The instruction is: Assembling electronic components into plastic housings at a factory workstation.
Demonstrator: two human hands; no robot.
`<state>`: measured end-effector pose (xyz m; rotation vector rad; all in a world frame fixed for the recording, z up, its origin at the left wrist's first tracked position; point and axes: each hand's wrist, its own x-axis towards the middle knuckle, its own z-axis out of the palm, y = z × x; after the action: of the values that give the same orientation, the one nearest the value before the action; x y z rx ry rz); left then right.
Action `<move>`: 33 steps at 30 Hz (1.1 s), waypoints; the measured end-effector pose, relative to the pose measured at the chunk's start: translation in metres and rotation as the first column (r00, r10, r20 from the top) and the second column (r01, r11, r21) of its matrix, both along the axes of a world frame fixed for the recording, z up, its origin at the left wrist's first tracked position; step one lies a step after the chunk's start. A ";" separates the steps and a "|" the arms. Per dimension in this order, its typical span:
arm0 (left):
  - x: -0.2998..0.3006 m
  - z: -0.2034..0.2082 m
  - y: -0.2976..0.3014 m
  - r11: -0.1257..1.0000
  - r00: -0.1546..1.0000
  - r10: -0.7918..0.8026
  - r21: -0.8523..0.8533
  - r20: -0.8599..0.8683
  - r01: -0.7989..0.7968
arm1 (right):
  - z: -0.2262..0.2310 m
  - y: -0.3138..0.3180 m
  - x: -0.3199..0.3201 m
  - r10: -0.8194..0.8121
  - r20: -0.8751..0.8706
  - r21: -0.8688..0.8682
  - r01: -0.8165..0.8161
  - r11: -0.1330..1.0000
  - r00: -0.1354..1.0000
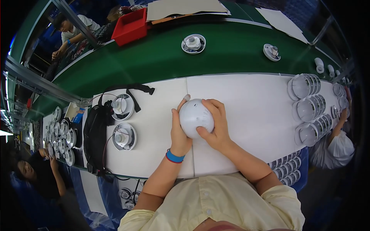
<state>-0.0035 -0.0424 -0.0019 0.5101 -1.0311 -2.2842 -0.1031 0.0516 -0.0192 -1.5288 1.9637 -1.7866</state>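
White dome, held between two bare hands over a white worktable

Left hand (180,134): curved round the left side of the white dome (195,115), its thumb laid along the edge; a pale cover (187,97) is worn on one fingertip, a blue wristband (175,156) below. Right hand (219,129): closed on the opposite side, with the thumb pressed to the near surface and the fingers wrapped over the far right. The dome – smooth, marked by short slots – is gripped by both hands above the middle of the worktable (246,100); whether the tabletop is touched by it cannot be told.

To the left: two open round units (124,136), set one nearer than the other, their inner parts exposed. Beside them, a black bag (94,134) is placed, with a strap (138,89) trailed across the tabletop.

To the right: three rows of clear-fronted cups (307,107), stacked sideways. More white pieces are ranked in a blue bin (303,169) below the table edge.

Beyond: a green belt (231,42), on which two further open assemblies (194,44) are carried – well apart. A red tray (131,27) is positioned at its far edge, near stacked cardboard sheets (185,9).
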 end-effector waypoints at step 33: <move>0.015 0.004 -0.052 0.867 0.935 -0.340 0.420 0.102 0.270 | 0.032 -0.036 -0.043 0.012 0.901 0.213 -0.466 0.859 0.433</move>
<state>0.0111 -0.0946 0.0018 0.7683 -0.7597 -2.8018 -0.1459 0.0154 0.0128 -0.4579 1.3211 -1.3778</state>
